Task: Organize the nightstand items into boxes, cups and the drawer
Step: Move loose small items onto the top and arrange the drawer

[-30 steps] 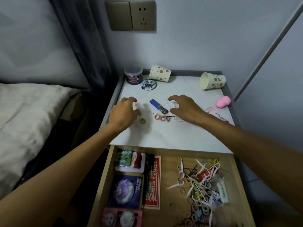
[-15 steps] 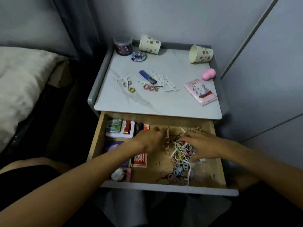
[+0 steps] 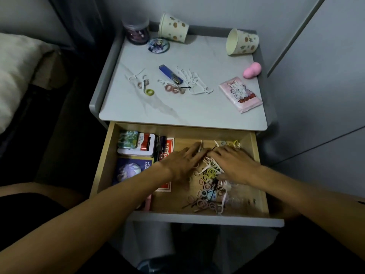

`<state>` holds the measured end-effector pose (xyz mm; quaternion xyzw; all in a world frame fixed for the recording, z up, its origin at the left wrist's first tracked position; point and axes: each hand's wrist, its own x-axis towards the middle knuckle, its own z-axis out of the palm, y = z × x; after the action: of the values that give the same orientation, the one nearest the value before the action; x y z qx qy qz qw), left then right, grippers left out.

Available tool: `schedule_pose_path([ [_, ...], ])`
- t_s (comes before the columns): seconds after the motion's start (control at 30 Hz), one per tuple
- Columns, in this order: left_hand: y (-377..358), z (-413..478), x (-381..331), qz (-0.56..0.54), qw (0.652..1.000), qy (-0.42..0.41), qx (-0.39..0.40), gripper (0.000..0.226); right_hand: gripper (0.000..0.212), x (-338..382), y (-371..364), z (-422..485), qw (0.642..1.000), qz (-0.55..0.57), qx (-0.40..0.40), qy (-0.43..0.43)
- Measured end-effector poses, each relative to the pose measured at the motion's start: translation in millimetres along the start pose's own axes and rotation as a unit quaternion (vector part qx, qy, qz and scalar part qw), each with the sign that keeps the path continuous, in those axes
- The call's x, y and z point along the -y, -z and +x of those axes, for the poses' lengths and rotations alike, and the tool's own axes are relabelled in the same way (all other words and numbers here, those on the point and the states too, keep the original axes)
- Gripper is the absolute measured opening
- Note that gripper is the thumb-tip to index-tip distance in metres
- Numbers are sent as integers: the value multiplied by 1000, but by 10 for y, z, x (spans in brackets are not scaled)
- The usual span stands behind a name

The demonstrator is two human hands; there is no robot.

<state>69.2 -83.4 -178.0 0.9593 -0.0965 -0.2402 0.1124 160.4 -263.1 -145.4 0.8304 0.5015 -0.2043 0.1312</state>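
Note:
The open wooden drawer [image 3: 258, 175] holds a heap of small hair ties, floss picks and hairpins [image 3: 209, 192]. My left hand [image 3: 183, 163] lies flat on the heap's left edge with fingers stretched. My right hand [image 3: 233, 165] presses flat on the heap's upper right. Neither hand grips anything that I can see. On the nightstand top [image 3: 177, 111] lie a blue lighter [image 3: 170, 74], loose floss picks [image 3: 195, 84], a few hair ties [image 3: 173, 89], a pink tissue pack [image 3: 241, 93] and a pink sponge [image 3: 251, 70].
Two paper cups [image 3: 173, 27] [image 3: 242, 44] lie on their sides at the back, beside a lidded jar [image 3: 136, 31] and a round badge [image 3: 159, 45]. The drawer's left half holds tins [image 3: 136, 144], a red card box [image 3: 167, 149] and a purple packet [image 3: 131, 171]. A bed is at left, a wall at right.
Both hands left the nightstand top and came down into the drawer. Over the last half second they spread flat over the heap of small items.

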Motion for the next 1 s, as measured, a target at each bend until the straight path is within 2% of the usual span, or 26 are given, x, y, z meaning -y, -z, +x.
schedule_pose_path([
  [0.1,39,97,51,-25,999,-7,-27,124,71,-110,9,74,1000,19,-6,-14],
  [0.23,56,163,49,-19,997,-13,-78,85,58,-259,2,136,999,34,-3,-28],
  [0.4,-14,78,-100,-149,986,24,-71,72,52,-281,-40,157,999,30,15,-29],
  [0.47,-29,-6,-233,-228,970,60,-57,76,51,-283,-34,165,999,32,23,-28],
  [0.53,-66,-60,-377,-266,958,103,-27,96,50,-288,-24,177,998,34,35,-27],
  [0.6,-102,-69,-513,-239,962,134,-7,114,49,-284,-14,178,998,40,36,-29],
  [0.67,-155,-39,-616,-173,974,146,-14,115,47,-271,-3,163,998,44,29,-32],
  [0.73,-172,6,-670,-121,981,149,-27,106,47,-251,10,152,998,46,17,-37],
  [0.83,-149,91,-662,-153,974,162,-37,86,49,-253,13,139,997,62,-5,-45],
  [0.97,-101,144,-590,-179,971,137,-74,37,45,-275,23,137,996,67,-42,-51],
  [1.0,-86,138,-570,-195,968,134,-80,31,43,-276,48,137,994,74,-50,-55],
])
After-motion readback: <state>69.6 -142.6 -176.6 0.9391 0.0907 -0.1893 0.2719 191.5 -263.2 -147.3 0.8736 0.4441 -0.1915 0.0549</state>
